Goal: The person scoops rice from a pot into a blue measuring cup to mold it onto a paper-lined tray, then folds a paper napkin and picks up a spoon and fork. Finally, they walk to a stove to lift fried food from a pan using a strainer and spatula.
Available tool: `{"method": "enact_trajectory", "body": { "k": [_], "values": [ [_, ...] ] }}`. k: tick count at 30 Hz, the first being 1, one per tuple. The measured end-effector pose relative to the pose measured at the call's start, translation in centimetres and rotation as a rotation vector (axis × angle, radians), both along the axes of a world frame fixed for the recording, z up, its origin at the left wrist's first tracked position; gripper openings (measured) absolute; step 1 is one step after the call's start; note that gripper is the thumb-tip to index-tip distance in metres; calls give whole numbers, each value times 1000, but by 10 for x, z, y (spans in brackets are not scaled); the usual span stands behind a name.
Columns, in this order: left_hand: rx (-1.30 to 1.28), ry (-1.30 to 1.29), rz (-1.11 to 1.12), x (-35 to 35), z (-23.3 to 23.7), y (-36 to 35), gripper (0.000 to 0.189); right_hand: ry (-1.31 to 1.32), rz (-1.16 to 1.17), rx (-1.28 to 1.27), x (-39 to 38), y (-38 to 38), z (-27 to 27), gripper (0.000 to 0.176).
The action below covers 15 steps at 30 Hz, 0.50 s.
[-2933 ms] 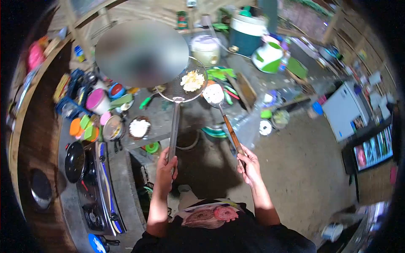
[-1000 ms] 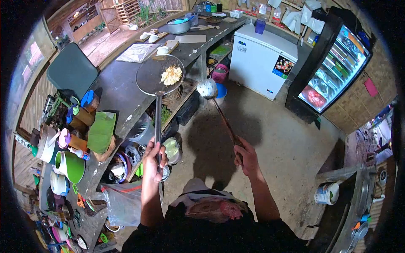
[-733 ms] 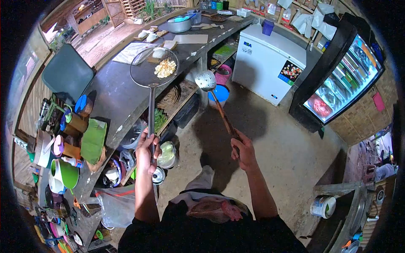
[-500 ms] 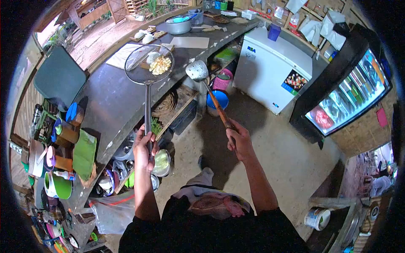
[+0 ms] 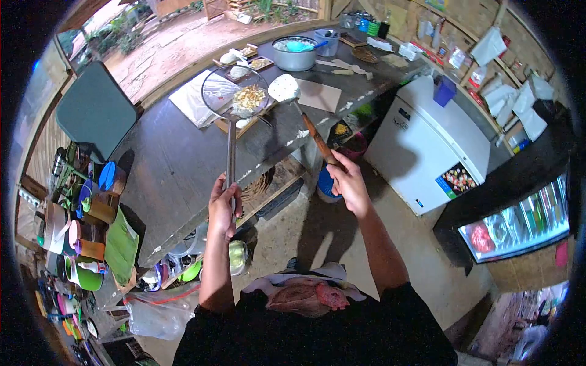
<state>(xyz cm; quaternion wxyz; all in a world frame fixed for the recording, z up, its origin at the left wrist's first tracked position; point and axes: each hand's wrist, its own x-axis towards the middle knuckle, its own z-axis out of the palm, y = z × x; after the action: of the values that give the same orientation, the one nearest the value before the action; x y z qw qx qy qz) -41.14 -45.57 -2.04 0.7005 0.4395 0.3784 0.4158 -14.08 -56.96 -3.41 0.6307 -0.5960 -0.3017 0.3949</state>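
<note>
My left hand (image 5: 223,204) is wrapped round the long metal handle of a round mesh strainer (image 5: 231,146). In its mesh lies a small heap of yellowish-white fried bits (image 5: 249,97). The strainer hangs over the dark counter, overlapping a white sheet (image 5: 190,105) and a small plate-like item beneath it. My right hand (image 5: 348,182) grips the wooden handle of a metal turner (image 5: 317,140). Its pale perforated head is raised beside the strainer's right rim, in front of a light brown board (image 5: 319,96) on the counter.
A large pot (image 5: 294,60) with a turquoise utensil stands at the back of the counter (image 5: 165,165). Jars, a green leaf (image 5: 123,244) and a dark chair back (image 5: 94,110) are on the left. A white chest freezer (image 5: 433,140) and a lit glass-door fridge (image 5: 519,219) stand right.
The view has shifted, bringing me closer to the counter. Strainer and turner have both moved in over the counter, and the turner's head is nearer the strainer. Both grips are unchanged.
</note>
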Motion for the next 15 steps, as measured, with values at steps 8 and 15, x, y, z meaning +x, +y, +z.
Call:
{"method": "enact_trajectory", "body": {
  "k": [8,15],
  "values": [
    [-22,176,192,65,-9,22,38,-177,131,-36,83,102,3,45],
    [-43,194,374,135,-7,18,39,-491,324,58,167,186,-33,46]
  ]
}}
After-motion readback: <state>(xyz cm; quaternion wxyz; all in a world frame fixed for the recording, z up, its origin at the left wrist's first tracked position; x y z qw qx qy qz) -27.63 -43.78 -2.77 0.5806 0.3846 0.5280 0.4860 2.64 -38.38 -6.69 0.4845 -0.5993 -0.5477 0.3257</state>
